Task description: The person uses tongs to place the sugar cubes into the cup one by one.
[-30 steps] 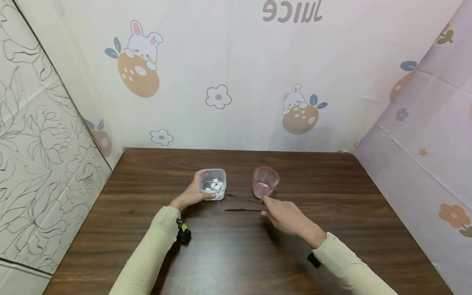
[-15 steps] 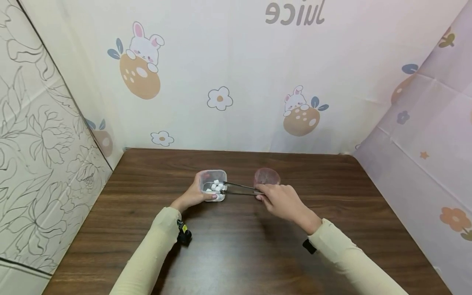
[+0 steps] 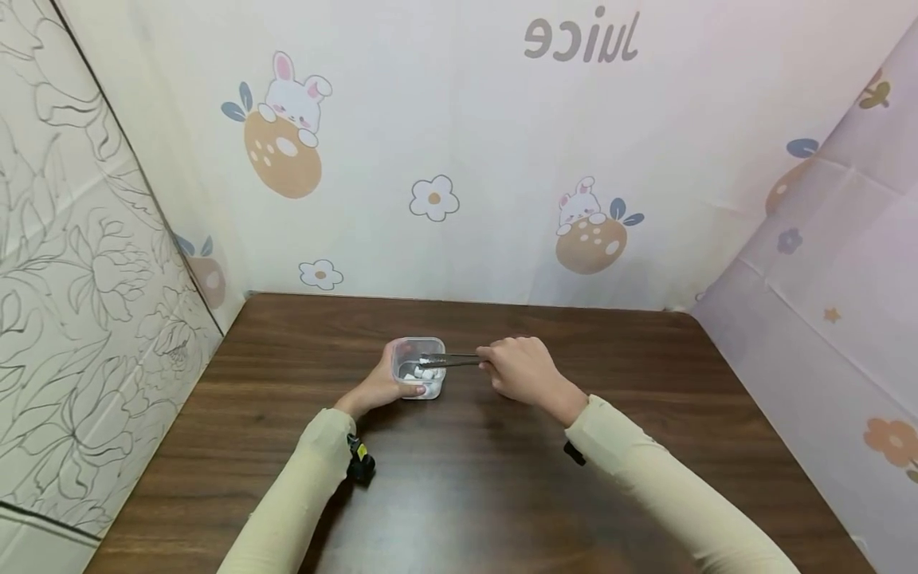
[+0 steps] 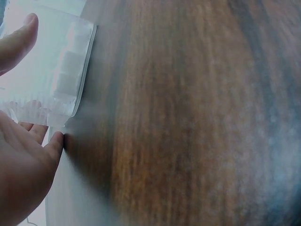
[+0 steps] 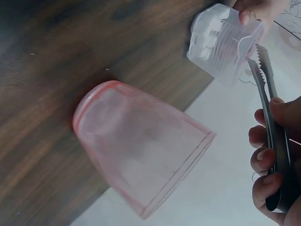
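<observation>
In the head view my left hand (image 3: 380, 386) holds a clear square plastic tub (image 3: 438, 384) on the table, thumb along its near side and fingers at the far side. Several small white cubes (image 3: 418, 373) lie at the bottom of the tub. My right hand (image 3: 522, 370) grips dark metal tongs (image 3: 459, 360). Their toothed tips reach over the tub's rim, close together; whether a cube is between them I cannot tell. A pink translucent cup (image 5: 136, 141) stands upright in the right wrist view; my right hand hides it in the head view.
The brown wooden table (image 3: 459, 486) extends toward me. A patterned cloth wall (image 3: 488, 247) rises right behind its back edge, with more patterned walls at left and right.
My right hand has moved left and away from me, taking the tongs from beside the tub to inside its opening. The tong arms have drawn together. My left hand keeps its hold.
</observation>
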### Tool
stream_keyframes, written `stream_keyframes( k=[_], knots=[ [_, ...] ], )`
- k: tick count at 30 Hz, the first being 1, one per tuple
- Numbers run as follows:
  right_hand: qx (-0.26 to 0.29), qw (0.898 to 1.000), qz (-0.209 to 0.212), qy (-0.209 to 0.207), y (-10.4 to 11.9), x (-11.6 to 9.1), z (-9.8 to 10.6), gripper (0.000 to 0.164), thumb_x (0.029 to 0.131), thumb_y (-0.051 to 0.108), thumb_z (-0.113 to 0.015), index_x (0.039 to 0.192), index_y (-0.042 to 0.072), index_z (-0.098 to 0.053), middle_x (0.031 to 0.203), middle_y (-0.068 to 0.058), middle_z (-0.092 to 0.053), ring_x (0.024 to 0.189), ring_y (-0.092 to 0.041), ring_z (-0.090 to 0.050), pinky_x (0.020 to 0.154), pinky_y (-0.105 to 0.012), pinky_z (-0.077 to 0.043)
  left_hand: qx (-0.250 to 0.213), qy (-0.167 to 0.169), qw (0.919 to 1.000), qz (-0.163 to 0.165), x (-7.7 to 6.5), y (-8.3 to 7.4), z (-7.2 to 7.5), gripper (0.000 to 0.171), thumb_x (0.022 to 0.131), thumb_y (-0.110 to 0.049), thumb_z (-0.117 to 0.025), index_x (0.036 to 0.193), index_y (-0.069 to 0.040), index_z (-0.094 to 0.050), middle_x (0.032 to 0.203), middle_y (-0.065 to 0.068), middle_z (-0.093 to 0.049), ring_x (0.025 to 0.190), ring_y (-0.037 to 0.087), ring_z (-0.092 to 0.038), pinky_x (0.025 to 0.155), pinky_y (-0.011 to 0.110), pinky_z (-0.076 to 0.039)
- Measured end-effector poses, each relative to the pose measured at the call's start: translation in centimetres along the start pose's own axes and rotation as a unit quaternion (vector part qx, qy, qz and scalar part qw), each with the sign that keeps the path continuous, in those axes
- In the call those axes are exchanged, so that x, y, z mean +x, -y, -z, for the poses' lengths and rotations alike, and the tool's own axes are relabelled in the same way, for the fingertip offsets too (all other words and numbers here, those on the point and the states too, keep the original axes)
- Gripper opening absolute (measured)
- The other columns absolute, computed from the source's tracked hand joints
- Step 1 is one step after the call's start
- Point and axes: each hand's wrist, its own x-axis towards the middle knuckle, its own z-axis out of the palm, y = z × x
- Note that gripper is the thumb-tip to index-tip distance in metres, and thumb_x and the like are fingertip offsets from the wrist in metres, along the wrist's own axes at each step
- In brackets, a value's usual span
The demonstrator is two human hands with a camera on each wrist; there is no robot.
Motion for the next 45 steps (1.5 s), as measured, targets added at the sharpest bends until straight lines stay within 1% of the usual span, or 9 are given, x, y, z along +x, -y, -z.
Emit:
stream_keyframes(
  k=[3,8,12,18,22,25,30,36,45],
  knots=[
    [-0.006,1.0,-0.003,0.01,0.1,0.8,-0.2,0.007,0.09,0.02,-0.065,0.085,0.02,-0.07,0.062,0.005,-0.057,0.043,-0.009,-0.037,0.038,-0.025,-0.023,-0.001,-0.01,0.9999,-0.003,0.5,1.1,-0.1,0.093,0.075,-0.001,-0.078,0.143,0.002,-0.015,0.145,0.028,-0.028,0.134,0.04,-0.026,0.109,0.051,-0.018],
    [-0.018,1.0,-0.002,0.014,0.3,2.0,-0.4,0.015,0.089,0.017,-0.066,0.074,0.019,-0.067,0.055,0.004,-0.052,0.043,-0.009,-0.031,0.038,-0.026,-0.023,0.012,-0.023,0.9997,-0.004,0.8,1.7,-0.1,0.091,0.074,-0.003,-0.08,0.142,-0.002,-0.018,0.144,0.023,-0.032,0.132,0.036,-0.031,0.108,0.048,-0.021],
    [-0.032,0.999,0.006,0.012,0.5,2.9,-0.5,0.026,0.085,0.013,-0.067,0.062,0.019,-0.057,0.05,0.005,-0.043,0.045,-0.009,-0.025,0.039,-0.026,-0.022,0.014,-0.019,0.9997,-0.003,0.8,1.6,0.1,0.092,0.074,-0.003,-0.079,0.142,-0.001,-0.017,0.144,0.024,-0.031,0.132,0.037,-0.03,0.108,0.048,-0.021],
    [-0.068,0.997,0.033,0.01,1.1,4.1,-0.3,0.024,0.075,0.014,-0.074,0.058,0.018,-0.058,0.05,0.004,-0.047,0.043,-0.01,-0.031,0.038,-0.029,-0.032,0.001,-0.007,1.0,0.0,1.0,1.5,0.3,0.093,0.073,0.001,-0.078,0.142,0.003,-0.015,0.144,0.029,-0.028,0.132,0.044,-0.027,0.108,0.054,-0.018],
    [-0.094,0.995,0.041,0.019,1.5,4.6,-0.3,0.027,0.069,0.016,-0.077,0.054,0.018,-0.054,0.05,0.004,-0.047,0.044,-0.01,-0.032,0.038,-0.029,-0.031,0.013,-0.013,0.9998,0.004,0.9,1.3,0.2,0.091,0.075,-0.003,-0.078,0.142,0.001,-0.016,0.144,0.027,-0.029,0.132,0.041,-0.029,0.108,0.053,-0.02],
    [-0.104,0.993,0.045,0.034,1.7,4.9,-0.2,0.032,0.07,0.014,-0.076,0.052,0.019,-0.05,0.049,0.005,-0.043,0.045,-0.01,-0.027,0.04,-0.027,-0.025,0.02,-0.021,0.9995,0.008,0.7,1.2,0.1,0.092,0.074,-0.004,-0.079,0.142,-0.003,-0.017,0.144,0.023,-0.031,0.131,0.037,-0.031,0.107,0.05,-0.021],
    [-0.126,0.989,0.053,0.051,2.3,5.3,-0.1,0.034,0.076,0.007,-0.067,0.051,0.019,-0.048,0.047,0.004,-0.042,0.047,-0.01,-0.022,0.042,-0.027,-0.02,0.013,-0.022,0.9997,0.001,0.6,1.1,0.0,0.092,0.074,-0.003,-0.079,0.142,-0.003,-0.017,0.143,0.024,-0.031,0.131,0.038,-0.031,0.107,0.051,-0.021],
    [-0.158,0.984,0.058,0.053,3.0,5.8,-0.3,0.024,0.08,0.004,-0.066,0.06,0.018,-0.063,0.054,0.002,-0.056,0.044,-0.009,-0.037,0.04,-0.028,-0.034,0.001,-0.015,0.9999,-0.001,0.5,0.8,0.1,0.092,0.074,0.002,-0.078,0.142,0.004,-0.016,0.143,0.03,-0.029,0.131,0.045,-0.028,0.107,0.056,-0.019],
    [-0.172,0.982,0.068,0.04,3.5,6.0,-1.1,0.022,0.075,0.004,-0.067,0.058,0.018,-0.063,0.056,0.003,-0.058,0.044,-0.01,-0.045,0.041,-0.03,-0.039,0.017,-0.035,0.9992,0.002,0.7,1.7,-0.3,0.093,0.071,-0.004,-0.082,0.141,-0.004,-0.021,0.142,0.022,-0.034,0.13,0.036,-0.033,0.107,0.049,-0.022]
  ],
)
